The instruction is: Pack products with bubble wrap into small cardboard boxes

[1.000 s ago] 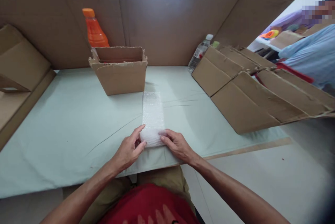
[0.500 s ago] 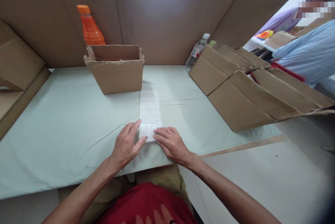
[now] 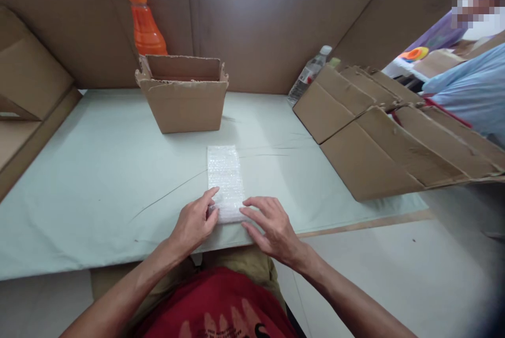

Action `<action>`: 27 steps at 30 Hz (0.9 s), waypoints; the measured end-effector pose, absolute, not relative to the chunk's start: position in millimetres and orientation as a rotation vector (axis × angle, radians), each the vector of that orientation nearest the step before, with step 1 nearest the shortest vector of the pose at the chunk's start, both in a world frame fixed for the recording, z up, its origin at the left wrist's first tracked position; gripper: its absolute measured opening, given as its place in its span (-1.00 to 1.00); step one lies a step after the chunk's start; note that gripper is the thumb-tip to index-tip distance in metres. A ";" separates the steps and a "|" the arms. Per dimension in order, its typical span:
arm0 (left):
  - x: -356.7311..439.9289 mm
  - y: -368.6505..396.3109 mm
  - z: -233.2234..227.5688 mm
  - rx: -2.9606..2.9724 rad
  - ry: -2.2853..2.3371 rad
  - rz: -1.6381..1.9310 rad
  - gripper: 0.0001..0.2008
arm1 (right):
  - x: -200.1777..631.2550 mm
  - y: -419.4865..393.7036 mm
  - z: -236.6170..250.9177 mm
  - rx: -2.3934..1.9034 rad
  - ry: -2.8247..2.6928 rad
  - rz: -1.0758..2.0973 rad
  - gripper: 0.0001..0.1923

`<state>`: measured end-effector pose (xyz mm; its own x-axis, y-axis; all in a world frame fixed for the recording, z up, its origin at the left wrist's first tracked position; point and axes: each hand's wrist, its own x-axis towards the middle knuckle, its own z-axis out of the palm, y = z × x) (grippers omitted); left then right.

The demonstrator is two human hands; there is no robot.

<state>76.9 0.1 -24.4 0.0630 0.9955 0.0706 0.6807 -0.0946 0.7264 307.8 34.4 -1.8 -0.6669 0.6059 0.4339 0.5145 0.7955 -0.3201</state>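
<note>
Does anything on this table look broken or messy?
Yes. The open cardboard box behind the bubble wrap strip has ragged, torn top edges, and the flattened cardboard on the right is frayed and lies tilted.

light: soft, even, overhead glow on cardboard backdrop [image 3: 252,6] | shadows: faint | edges: wide-angle bowing, dark vignette bottom-right | focus: sharp centre, pixelated patch top-right

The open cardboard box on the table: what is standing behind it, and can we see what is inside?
Behind the cardboard box stands an orange bottle; its lower part is hidden by the box. Inside, only the bare far wall shows; the bottom is covered by the front wall.
</note>
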 end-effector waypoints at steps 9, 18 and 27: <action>68.3 -22.1 -24.7 2.317 1.536 0.975 -0.55 | 298.6 53.3 -11.7 -0.844 -2.537 0.613 -0.74; 66.4 1.8 -21.2 2.096 1.803 0.644 -0.57 | 296.9 45.0 -3.7 -0.985 -2.438 0.385 -0.74; 60.2 -9.4 -13.0 2.140 1.694 0.945 -0.48 | 285.7 49.4 -16.1 -0.887 -2.482 0.540 -0.75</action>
